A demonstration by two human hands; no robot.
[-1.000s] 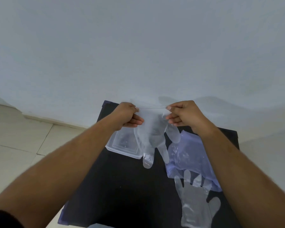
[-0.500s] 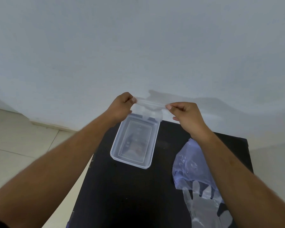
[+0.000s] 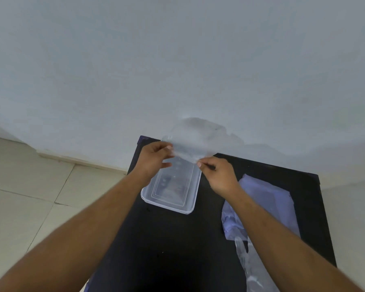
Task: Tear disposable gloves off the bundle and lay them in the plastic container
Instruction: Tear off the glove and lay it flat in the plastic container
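A clear disposable glove [image 3: 190, 142] is stretched between both hands above the far end of a clear rectangular plastic container [image 3: 154, 199]. My left hand [image 3: 154, 160] pinches its left edge and my right hand [image 3: 218, 175] pinches its right corner. The glove billows up and away from me, hazy against the wall. The bundle of gloves [image 3: 268, 205], in a bluish plastic wrap, lies on the black table [image 3: 167, 249] to the right, partly under my right forearm. Another loose glove [image 3: 251, 268] sticks out from its near end.
The table stands against a pale wall [image 3: 177, 60]. Its left edge drops to a tiled floor [image 3: 30, 197]. Bare black tabletop lies between the container and me.
The glove hung down with its fingers below my hands a second ago. It has flipped up and away, and both hands have come lower over the container's far end.
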